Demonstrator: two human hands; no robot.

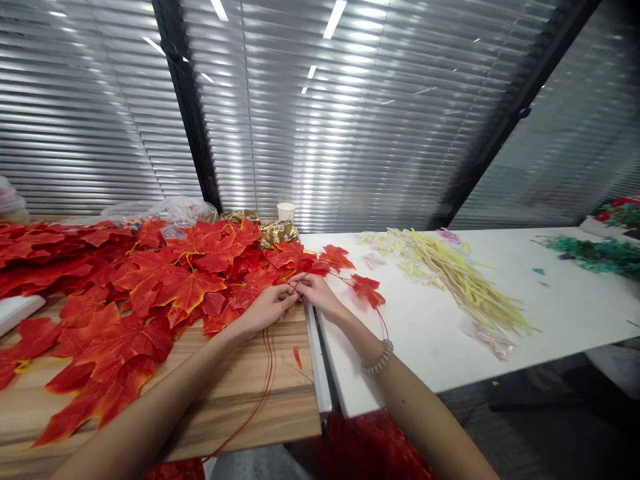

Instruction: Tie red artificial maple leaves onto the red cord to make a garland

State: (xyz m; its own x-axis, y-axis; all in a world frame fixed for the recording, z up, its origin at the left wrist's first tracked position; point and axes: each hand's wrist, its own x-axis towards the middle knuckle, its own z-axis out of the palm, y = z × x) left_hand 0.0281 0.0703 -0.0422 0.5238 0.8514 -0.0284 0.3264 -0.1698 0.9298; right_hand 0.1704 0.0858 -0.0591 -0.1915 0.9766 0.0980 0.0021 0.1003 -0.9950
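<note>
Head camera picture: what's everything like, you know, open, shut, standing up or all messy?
Red cord: slack, curving
Left hand: fingers pinched on the cord
Right hand: fingers pinched, meeting the left's
Artificial maple leaves: heaped, overlapping
Paper cup: upright
Clear plastic bag: crumpled
Yellow stems: bunched, lying down
Bead bracelet: worn
Venetian blinds: lowered

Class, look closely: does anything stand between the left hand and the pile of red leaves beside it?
Nothing visible does. The pile of red leaves lies just beyond the left hand, on the wood-patterned table. The red cord runs from beneath that hand toward the table's near edge, away from the pile.
</note>
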